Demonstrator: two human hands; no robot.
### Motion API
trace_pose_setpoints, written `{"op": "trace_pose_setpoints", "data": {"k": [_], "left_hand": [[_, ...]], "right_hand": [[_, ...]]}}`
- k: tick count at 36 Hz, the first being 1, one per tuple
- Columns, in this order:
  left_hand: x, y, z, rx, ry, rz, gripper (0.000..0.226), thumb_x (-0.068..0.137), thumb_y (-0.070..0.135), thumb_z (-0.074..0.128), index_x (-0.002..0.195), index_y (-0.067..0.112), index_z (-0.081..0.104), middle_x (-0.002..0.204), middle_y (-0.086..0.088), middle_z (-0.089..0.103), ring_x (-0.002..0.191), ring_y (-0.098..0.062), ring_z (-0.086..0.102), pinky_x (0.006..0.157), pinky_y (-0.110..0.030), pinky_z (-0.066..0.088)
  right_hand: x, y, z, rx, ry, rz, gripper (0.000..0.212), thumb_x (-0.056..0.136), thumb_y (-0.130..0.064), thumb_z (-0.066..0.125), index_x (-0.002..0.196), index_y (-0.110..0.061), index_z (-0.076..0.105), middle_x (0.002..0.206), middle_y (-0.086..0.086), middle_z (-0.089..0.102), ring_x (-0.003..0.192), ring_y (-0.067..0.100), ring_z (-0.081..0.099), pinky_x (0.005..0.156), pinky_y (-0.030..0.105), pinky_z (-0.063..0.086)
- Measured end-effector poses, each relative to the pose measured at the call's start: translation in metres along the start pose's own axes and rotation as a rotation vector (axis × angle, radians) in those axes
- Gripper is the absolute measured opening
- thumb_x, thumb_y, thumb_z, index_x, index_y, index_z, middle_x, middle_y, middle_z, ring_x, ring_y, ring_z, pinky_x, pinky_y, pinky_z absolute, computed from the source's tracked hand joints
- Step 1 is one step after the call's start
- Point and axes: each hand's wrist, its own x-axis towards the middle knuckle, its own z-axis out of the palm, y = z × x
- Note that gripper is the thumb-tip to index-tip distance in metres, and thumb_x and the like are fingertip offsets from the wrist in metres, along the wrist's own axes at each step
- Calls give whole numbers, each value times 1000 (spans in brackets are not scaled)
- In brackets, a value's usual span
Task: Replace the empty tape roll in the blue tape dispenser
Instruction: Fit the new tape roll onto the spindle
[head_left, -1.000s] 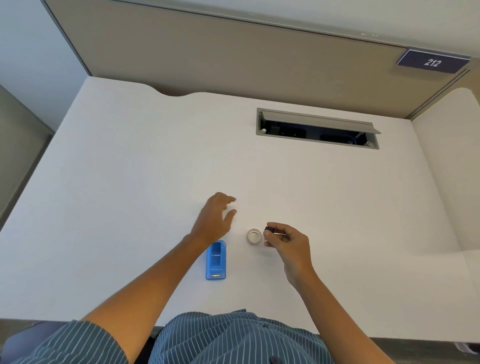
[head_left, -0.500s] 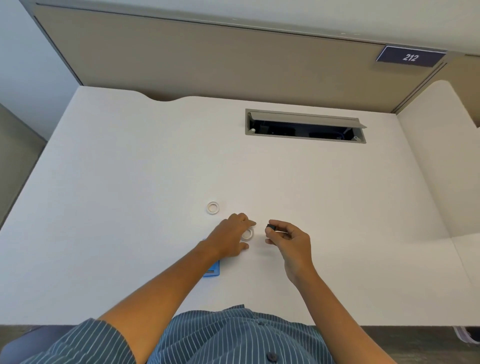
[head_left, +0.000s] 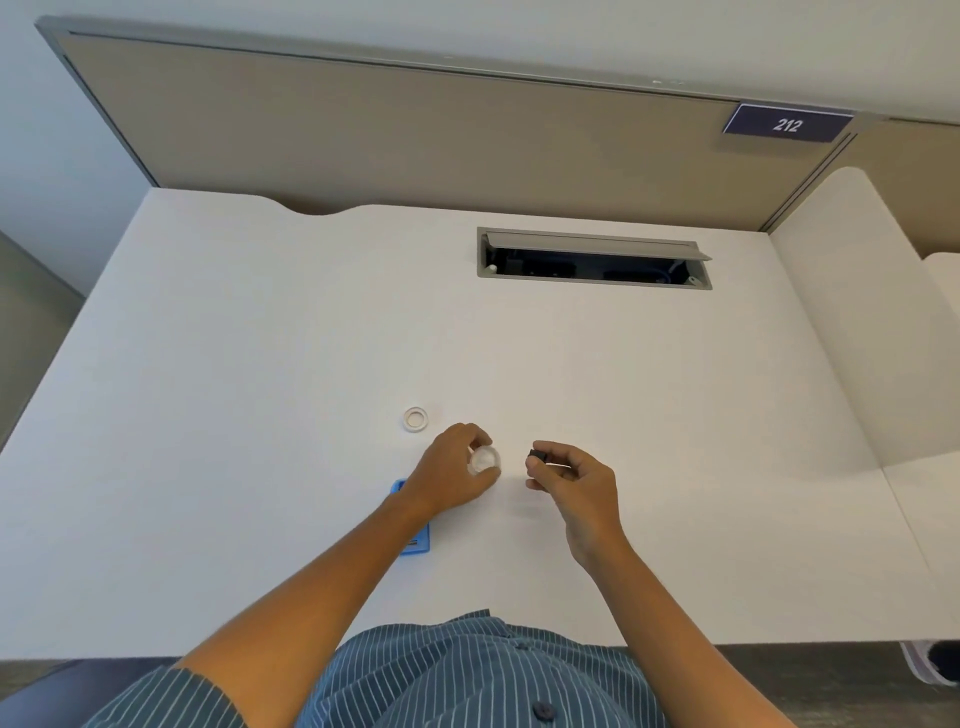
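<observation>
My left hand (head_left: 451, 473) holds a white roll of tape (head_left: 483, 459) between thumb and fingers, lifted just off the white desk (head_left: 234, 389). My right hand (head_left: 571, 480) pinches a small dark spindle piece (head_left: 536, 457) a short way to the right of the roll. The blue tape dispenser (head_left: 417, 540) lies on the desk under my left forearm, mostly hidden. A thin empty white ring (head_left: 415, 419) lies flat on the desk beyond and left of my left hand.
An open grey cable slot (head_left: 592, 258) is set into the desk at the back. A beige partition (head_left: 415, 135) with a "212" plate (head_left: 787, 124) stands behind. A second white desk (head_left: 857, 338) adjoins on the right.
My left hand left the empty ring on the desk, moved right to the full roll, closed on it and tilted it up. My right hand stayed in place with the dark piece.
</observation>
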Motion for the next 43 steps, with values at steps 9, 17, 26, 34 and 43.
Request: {"op": "trace_pose_setpoints", "data": {"k": [9, 17, 26, 34, 43], "left_hand": [[-26, 46, -37, -721, -62, -297, 19, 91, 29, 79, 109, 24, 79, 106, -13, 78, 89, -16, 73, 85, -38, 61], [-49, 50, -46, -924, -67, -405, 26, 89, 24, 82, 112, 11, 78, 109, -17, 78, 92, -29, 76, 87, -40, 60], [-62, 49, -48, -1023, -26, -466, 47, 89, 31, 81, 118, -4, 71, 114, -26, 75, 95, -34, 77, 82, -38, 59], [-70, 57, -50, -1038, 6, -490, 45, 91, 36, 78, 115, -2, 75, 108, -27, 76, 91, -33, 77, 78, -36, 60], [-76, 64, -50, -1033, 24, -498, 44, 91, 38, 77, 115, 2, 76, 106, -29, 76, 85, -30, 76, 77, -35, 62]], "right_hand": [[-7, -10, 5, 3, -55, -30, 25, 88, -4, 82, 108, -18, 82, 99, 5, 83, 87, 27, 79, 91, 36, 61], [-10, -19, 11, -16, -168, -54, 31, 88, -2, 81, 115, -19, 80, 102, 6, 82, 90, 24, 79, 91, 30, 58], [-17, -19, 14, -77, -275, -121, 28, 93, -2, 76, 116, -18, 79, 103, 5, 82, 87, 25, 78, 99, 40, 60], [-21, -19, 17, -80, -332, -135, 22, 94, -6, 78, 113, -16, 79, 102, 9, 82, 83, 27, 77, 102, 52, 59], [-23, -20, 15, -73, -353, -141, 21, 92, -6, 80, 112, -12, 77, 103, 9, 82, 82, 29, 77, 95, 47, 61]]}}
